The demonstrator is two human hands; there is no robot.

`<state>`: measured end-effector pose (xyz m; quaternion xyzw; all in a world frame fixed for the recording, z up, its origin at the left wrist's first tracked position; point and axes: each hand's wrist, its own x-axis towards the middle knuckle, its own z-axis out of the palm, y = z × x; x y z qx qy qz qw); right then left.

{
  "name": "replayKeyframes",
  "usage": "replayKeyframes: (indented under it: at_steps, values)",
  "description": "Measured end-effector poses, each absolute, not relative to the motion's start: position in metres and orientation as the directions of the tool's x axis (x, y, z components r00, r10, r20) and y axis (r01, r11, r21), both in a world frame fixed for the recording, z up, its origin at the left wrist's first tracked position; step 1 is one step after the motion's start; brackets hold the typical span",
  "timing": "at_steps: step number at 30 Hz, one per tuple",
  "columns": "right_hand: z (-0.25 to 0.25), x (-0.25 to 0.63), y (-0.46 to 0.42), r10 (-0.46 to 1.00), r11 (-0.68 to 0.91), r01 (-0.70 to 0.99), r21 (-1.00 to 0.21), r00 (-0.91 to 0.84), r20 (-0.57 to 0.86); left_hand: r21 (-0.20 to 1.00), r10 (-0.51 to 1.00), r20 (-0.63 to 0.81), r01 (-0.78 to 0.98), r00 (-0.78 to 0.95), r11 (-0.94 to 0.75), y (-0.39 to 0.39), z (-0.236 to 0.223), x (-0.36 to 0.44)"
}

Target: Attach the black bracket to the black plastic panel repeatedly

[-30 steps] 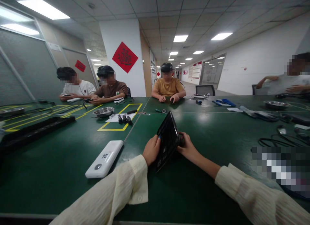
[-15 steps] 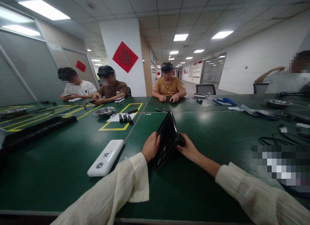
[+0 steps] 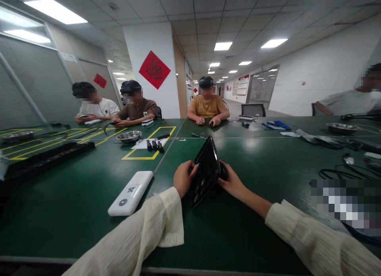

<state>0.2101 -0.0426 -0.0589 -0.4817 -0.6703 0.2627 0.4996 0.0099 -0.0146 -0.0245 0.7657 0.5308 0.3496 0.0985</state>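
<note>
A flat black panel (image 3: 206, 173) with a glossy edge and recessed shapes on its near face stands tilted above the table between my hands. My left hand (image 3: 183, 179) is closed at its left side, thumb laid on the near face beside a tiny blue spot I cannot identify. My right hand (image 3: 230, 181) is closed round the right side, its fingertips hidden behind the panel. Left of my left forearm lies a white power bank (image 3: 131, 193) marked 26.
On the green table (image 3: 256, 161) are a metal bowl (image 3: 129, 137), several black pieces (image 3: 155, 146) on white paper, a long black tray (image 3: 50, 159) at left, and cables (image 3: 339, 171) at right. A person (image 3: 207, 105) sits opposite; others sit at left and right.
My left thumb has shifted and lies further out on the panel's face. The panel and my right hand hardly moved. The person at far right has lowered a raised arm.
</note>
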Motion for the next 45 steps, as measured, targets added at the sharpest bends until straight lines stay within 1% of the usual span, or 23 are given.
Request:
replayKeyframes:
  at_steps: [2,4,8,11,14,18,22,24,26,31,34,39,43,45]
  values:
    - [-0.060,0.210,-0.042,0.908,0.403,0.356,-0.843,-0.042,0.417,0.446,0.874,0.447,0.799,0.192,-0.404,-0.019,-0.022,0.011]
    - [-0.061,0.209,-0.042,0.911,0.400,0.317,-0.860,-0.042,0.409,0.354,0.853,0.469,0.837,0.227,-0.417,-0.022,-0.020,0.013]
    - [-0.062,0.208,-0.042,0.912,0.404,0.242,-0.882,-0.030,0.410,0.201,0.799,0.510,0.859,0.318,-0.470,-0.024,-0.016,0.014]
    - [-0.062,0.208,-0.043,0.911,0.405,0.220,-0.888,-0.019,0.411,0.128,0.752,0.542,0.848,0.375,-0.514,-0.025,-0.015,0.014]
    - [-0.061,0.208,-0.043,0.910,0.406,0.215,-0.888,-0.010,0.414,0.109,0.725,0.558,0.830,0.405,-0.547,-0.025,-0.016,0.014]
    - [-0.061,0.209,-0.043,0.905,0.416,0.236,-0.878,-0.019,0.424,0.140,0.735,0.545,0.821,0.403,-0.554,-0.024,-0.019,0.014]
    - [-0.061,0.210,-0.044,0.893,0.440,0.273,-0.856,-0.032,0.449,0.163,0.734,0.500,0.783,0.459,-0.601,-0.019,-0.024,0.011]
    - [-0.060,0.211,-0.044,0.886,0.453,0.287,-0.844,-0.038,0.462,0.197,0.734,0.484,0.758,0.476,-0.622,-0.017,-0.026,0.010]
    - [-0.059,0.211,-0.044,0.882,0.461,0.299,-0.836,-0.046,0.469,0.262,0.752,0.465,0.738,0.468,-0.621,-0.015,-0.027,0.010]
    - [-0.058,0.210,-0.045,0.880,0.459,0.335,-0.823,-0.044,0.472,0.498,0.831,0.342,0.665,0.439,-0.556,-0.015,-0.024,0.011]
    - [-0.056,0.209,-0.047,0.873,0.469,0.360,-0.806,-0.054,0.484,0.579,0.847,0.318,0.620,0.426,-0.529,-0.017,-0.021,0.011]
    - [-0.055,0.209,-0.047,0.851,0.495,0.400,-0.771,-0.043,0.524,0.616,0.851,0.307,0.593,0.426,-0.519,-0.018,-0.019,0.011]
    - [-0.057,0.210,-0.046,0.862,0.483,0.389,-0.785,-0.054,0.504,0.655,0.910,0.193,0.643,0.367,-0.398,-0.017,-0.021,0.013]
    - [-0.058,0.211,-0.045,0.865,0.480,0.383,-0.789,-0.059,0.498,0.636,0.931,0.159,0.687,0.328,-0.350,-0.018,-0.021,0.013]
